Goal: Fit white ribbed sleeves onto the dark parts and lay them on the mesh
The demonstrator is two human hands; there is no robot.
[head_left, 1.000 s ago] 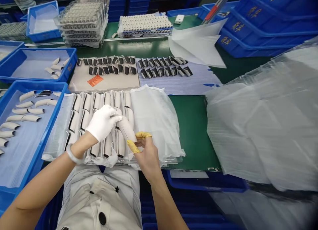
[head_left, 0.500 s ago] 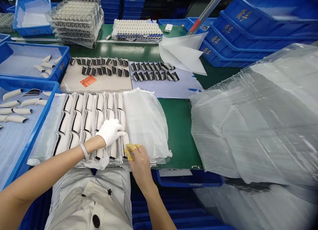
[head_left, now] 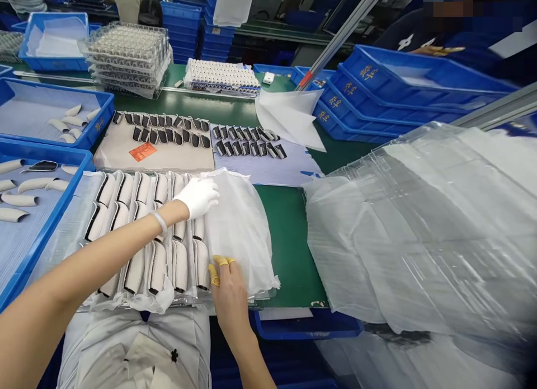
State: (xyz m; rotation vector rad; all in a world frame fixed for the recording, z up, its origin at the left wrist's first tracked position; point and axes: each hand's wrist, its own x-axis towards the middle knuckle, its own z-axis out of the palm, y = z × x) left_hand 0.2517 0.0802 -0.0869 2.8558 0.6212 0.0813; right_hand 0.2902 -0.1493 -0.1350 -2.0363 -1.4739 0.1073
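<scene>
My left hand (head_left: 197,197), in a white glove, reaches over the upper part of the rightmost column in a clear tray (head_left: 176,304). Its fingers are bent together by the edge of a thin white sheet (head_left: 239,226); anything between them is hidden. Columns of curved, ribbed off-white pieces (head_left: 179,266) with black undersides fill the tray, with strips of white sheet between them. My right hand (head_left: 230,291), with yellow finger cots, lies beside the lowest piece (head_left: 201,264) of the rightmost column. Its fingers are apart, the tips touching the sheet's edge.
Blue bins (head_left: 79,179) with curved pieces stand on the left. Behind the tray, dark pieces lie in rows on a beige board (head_left: 168,156) and a bluish sheet (head_left: 251,168). Large plastic trays (head_left: 403,221) and stacked blue bins (head_left: 377,98) occupy the right.
My left hand has moved up along the rightmost column, away from me. My right hand stays near its lowest piece. The camera view has tilted up and shifted right.
</scene>
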